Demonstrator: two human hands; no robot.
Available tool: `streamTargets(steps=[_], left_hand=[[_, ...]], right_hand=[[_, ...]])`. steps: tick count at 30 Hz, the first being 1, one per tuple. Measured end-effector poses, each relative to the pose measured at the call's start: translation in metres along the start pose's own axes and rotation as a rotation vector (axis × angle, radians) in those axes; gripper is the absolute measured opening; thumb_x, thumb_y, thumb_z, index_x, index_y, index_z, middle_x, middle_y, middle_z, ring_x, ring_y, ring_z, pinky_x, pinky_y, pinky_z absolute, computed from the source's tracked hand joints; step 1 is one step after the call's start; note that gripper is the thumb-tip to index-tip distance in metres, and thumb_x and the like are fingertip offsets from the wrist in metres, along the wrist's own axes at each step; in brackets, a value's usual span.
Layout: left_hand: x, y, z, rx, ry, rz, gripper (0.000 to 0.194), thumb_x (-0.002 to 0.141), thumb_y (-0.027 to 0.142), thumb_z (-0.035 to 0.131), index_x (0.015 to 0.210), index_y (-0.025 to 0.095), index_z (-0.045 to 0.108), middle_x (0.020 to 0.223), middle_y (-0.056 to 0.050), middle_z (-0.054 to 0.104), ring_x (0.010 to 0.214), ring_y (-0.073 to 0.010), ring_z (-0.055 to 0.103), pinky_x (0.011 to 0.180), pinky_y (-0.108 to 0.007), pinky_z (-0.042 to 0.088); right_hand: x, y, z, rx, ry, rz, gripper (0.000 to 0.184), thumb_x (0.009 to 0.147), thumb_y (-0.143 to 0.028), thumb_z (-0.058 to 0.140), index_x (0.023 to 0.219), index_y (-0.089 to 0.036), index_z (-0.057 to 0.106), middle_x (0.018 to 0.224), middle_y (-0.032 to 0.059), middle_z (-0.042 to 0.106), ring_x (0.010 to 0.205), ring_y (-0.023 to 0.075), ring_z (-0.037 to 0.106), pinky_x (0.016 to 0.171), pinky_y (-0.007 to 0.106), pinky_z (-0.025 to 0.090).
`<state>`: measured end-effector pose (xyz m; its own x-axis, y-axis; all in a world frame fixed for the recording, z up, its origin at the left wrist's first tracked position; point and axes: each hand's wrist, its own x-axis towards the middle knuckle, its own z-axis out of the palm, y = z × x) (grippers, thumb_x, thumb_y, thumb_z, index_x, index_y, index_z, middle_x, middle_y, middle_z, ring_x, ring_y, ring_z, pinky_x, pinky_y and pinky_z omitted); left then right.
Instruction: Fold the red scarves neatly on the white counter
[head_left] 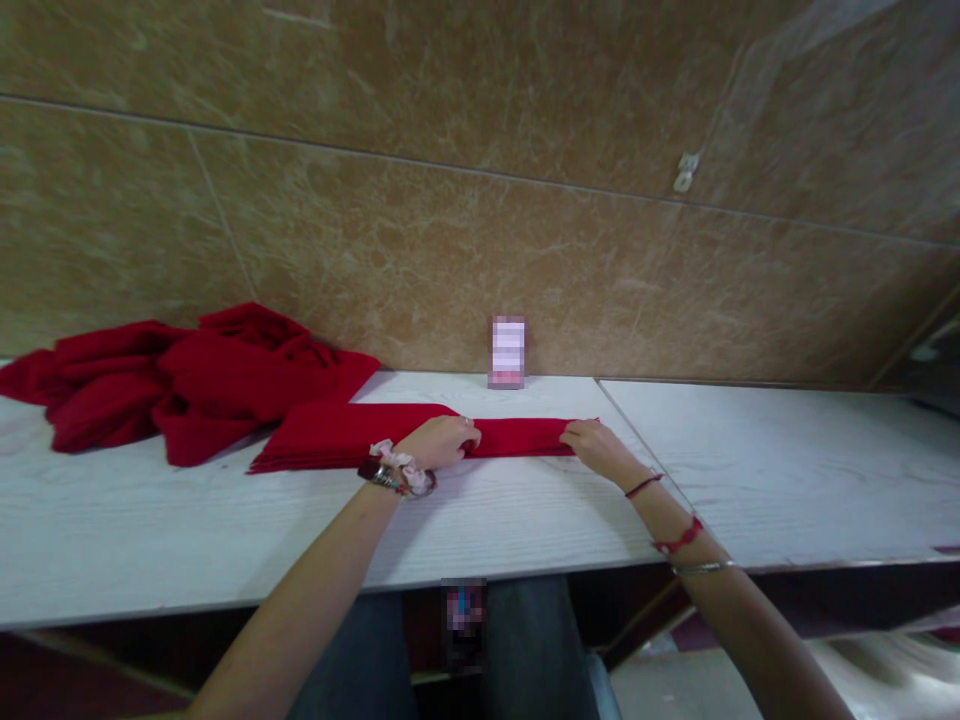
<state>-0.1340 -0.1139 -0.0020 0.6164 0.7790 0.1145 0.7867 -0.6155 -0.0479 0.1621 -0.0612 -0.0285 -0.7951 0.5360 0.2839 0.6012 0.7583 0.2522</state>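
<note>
Right grip [595, 447] pinches red cloth [521, 437] extending leftward.

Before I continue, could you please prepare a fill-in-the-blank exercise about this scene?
1. The right hand is at the ____ (left or right) end of the narrow cloth strip.
2. The strip and the crumpled cloth are both ____ in color.
3. The pale scrunchie is on the ____ wrist.

Missing words: right; red; left.
</note>
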Motion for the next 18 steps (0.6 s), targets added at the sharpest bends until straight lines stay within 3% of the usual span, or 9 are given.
streamTargets(steps=[7,12,14,18], left_hand=[[-0.001,0.006,0.0,0.027,0.032,-0.003,0.032,0.072,0.014,0.05,0.101,0.02,0.062,0.1,-0.007,0.061,0.096,-0.0205,0.056,0.083,-0.03,0.041],[0.003,0.019,0.001,0.022,0.052,-0.003,0.021,0.083,0.026,0.045,0.089,0.016,0.063,0.12,-0.009,0.054,0.107,-0.019,0.051,0.093,-0.03,0.036],[0.005,0.023,0.003,0.021,0.031,-0.023,0.028,0.089,0.026,0.037,0.098,0.015,0.061,0.125,-0.009,0.052,0.112,-0.0183,0.049,0.096,-0.031,0.033],[0.005,0.027,0.009,0.031,-0.063,-0.061,0.039,0.092,0.034,0.031,0.128,0.022,0.042,0.136,-0.006,0.041,0.122,-0.023,0.039,0.097,-0.04,0.03]], right_hand=[[-0.006,0.008,-0.009,-0.033,0.207,-0.004,0.023,0.085,-0.009,0.043,0.081,-0.016,0.064,0.082,0.0087,0.063,0.078,0.018,0.053,0.079,0.033,0.037],[-0.01,0.004,-0.003,0.082,0.053,-0.071,0.024,0.081,-0.004,0.044,0.072,-0.016,0.063,0.077,0.0059,0.063,0.074,0.0165,0.054,0.07,0.03,0.039],[-0.012,0.003,-0.001,0.154,0.06,-0.051,0.024,0.079,-0.003,0.044,0.073,-0.017,0.064,0.077,0.0054,0.064,0.074,0.0163,0.055,0.07,0.03,0.04],[-0.013,0.004,0.0,0.274,0.29,0.019,0.022,0.077,-0.006,0.045,0.076,-0.018,0.064,0.082,0.007,0.065,0.081,0.0181,0.057,0.078,0.034,0.043]])
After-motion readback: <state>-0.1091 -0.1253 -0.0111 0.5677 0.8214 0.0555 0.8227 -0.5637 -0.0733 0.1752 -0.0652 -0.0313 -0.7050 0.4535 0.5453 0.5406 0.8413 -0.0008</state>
